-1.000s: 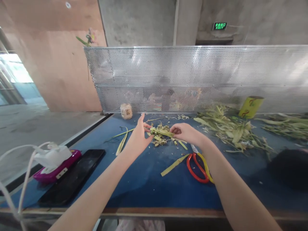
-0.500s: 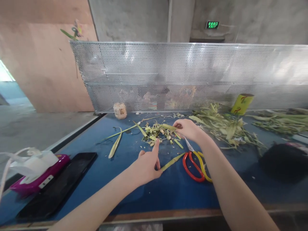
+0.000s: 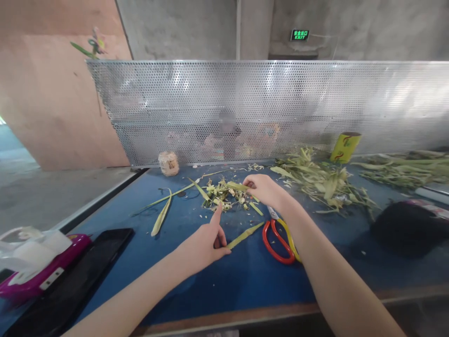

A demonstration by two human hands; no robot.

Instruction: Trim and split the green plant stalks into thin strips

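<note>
My right hand (image 3: 261, 186) is closed in a pinch on the end of a pale green leaf strip (image 3: 235, 186) at the back of the table. The strip lies over a small heap of chopped leaf and husk bits (image 3: 226, 194). Lower down, my left hand (image 3: 206, 241) points its index finger towards this heap, its other fingers curled. A second leaf strip (image 3: 245, 235) runs from between its thumb and curled fingers towards scissors (image 3: 278, 248) with one red and one yellow handle. My right forearm partly hides the scissors.
Larger leaf piles (image 3: 326, 182) lie at the right, near a yellow cylinder (image 3: 345, 147) and a black object (image 3: 407, 229). A phone (image 3: 77, 276) and a magenta power strip (image 3: 52, 274) are at the left. A perforated metal screen (image 3: 196, 98) borders the table's back.
The whole view has shifted, so things appear slightly further left. Both hands keep nearly the same places and poses on the table.
</note>
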